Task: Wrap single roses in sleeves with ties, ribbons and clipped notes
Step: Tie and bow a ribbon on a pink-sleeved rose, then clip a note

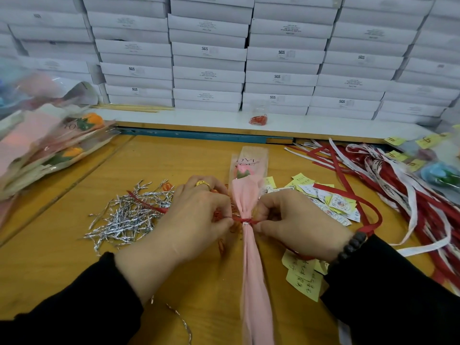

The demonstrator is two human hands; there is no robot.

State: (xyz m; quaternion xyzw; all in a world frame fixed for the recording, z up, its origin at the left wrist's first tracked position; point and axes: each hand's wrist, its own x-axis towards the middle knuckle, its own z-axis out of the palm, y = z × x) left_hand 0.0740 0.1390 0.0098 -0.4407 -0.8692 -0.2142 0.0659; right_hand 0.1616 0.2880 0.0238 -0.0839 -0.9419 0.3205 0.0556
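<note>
The sleeved rose (245, 195) lies on the table (174, 155) between both hands, a silver tie (246, 223) already cinching its neck. Just above it the red ribbon (245, 219) is being knotted: the left hand (196, 215) pinches one end, the right hand (293, 217) the other. No note is clipped on yet; notes (331, 202) lie right of the grip, spare ties (129, 215) left, finished roses (49, 145) far left.

You're at a packing workbench in a stockroom.
Stacked white boxes (209, 70) wall your wooden table (174, 158), strewn with silver twist ties (129, 215), ribbons (398, 175) and paper notes (331, 202).
</note>
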